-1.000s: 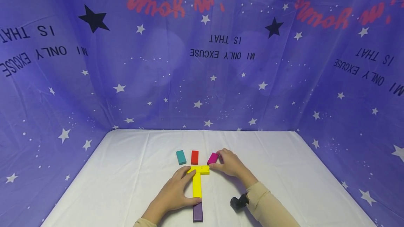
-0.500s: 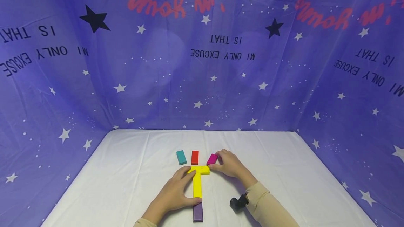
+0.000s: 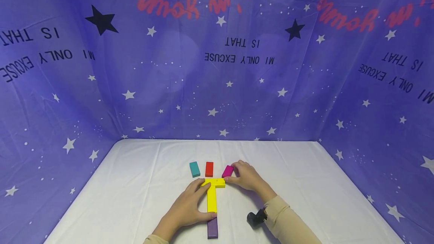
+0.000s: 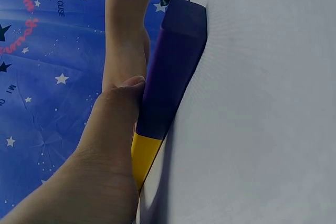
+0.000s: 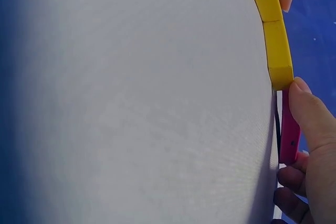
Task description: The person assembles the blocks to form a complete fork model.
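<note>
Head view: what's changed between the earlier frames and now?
The magenta block and the right hand pinching it shifted very slightly left and toward the person, closer to the yellow crossbar. That happened between the first two frames; no visible motion since. Nothing newly grasped or released. Unchanged: left hand on the yellow pieces, purple block, red block, teal block.

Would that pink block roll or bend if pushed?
The pink block probably won't roll, given its flat faces. Straight, crisp edges suggest it's stiff. Its smooth-looking surface might slip slightly in the right hand.
</note>
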`<state>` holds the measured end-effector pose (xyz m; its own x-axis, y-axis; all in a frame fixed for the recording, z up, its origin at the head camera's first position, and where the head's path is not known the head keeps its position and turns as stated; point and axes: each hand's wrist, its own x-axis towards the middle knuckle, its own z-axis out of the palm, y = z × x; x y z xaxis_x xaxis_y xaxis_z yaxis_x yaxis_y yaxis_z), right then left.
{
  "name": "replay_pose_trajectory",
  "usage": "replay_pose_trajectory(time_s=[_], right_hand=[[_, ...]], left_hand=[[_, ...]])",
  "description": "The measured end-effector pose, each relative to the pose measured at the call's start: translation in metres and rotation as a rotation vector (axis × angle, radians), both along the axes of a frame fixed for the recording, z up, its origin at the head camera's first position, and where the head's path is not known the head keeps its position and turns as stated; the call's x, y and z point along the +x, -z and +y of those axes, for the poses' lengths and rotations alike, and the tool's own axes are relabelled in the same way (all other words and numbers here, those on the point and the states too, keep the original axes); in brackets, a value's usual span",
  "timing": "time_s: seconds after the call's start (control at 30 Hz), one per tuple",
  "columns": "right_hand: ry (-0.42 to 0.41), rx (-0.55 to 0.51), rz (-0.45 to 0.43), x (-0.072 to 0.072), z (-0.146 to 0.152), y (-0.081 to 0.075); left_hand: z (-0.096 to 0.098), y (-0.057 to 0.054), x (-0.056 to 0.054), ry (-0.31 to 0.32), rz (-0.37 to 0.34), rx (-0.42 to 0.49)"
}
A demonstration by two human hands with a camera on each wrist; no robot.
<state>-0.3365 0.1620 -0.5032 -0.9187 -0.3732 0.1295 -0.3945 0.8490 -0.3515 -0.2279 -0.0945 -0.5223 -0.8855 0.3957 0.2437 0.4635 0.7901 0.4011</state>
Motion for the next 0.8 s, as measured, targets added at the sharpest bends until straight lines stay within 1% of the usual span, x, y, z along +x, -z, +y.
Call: replay_pose_trajectory(time_s=[0.23,0.4,0.8], right_hand=[[-0.010,0.004,0.007,0.0017,-0.0001,-0.0008],[-0.001,0.004,0.000,0.0006,-0.0001,-0.0002],[-0.021,-0.004,0.017,-0.0024,0.0016,0.0018]], left_hand=[[-0.0001,-0.0004,0.0003,-0.002,-0.002,-0.007],[0.0002,-0.0007,0.0004,-0.002,0.000,-0.008],[0.0008,-0.0001,0.0007,-0.007,0.003,-0.009]])
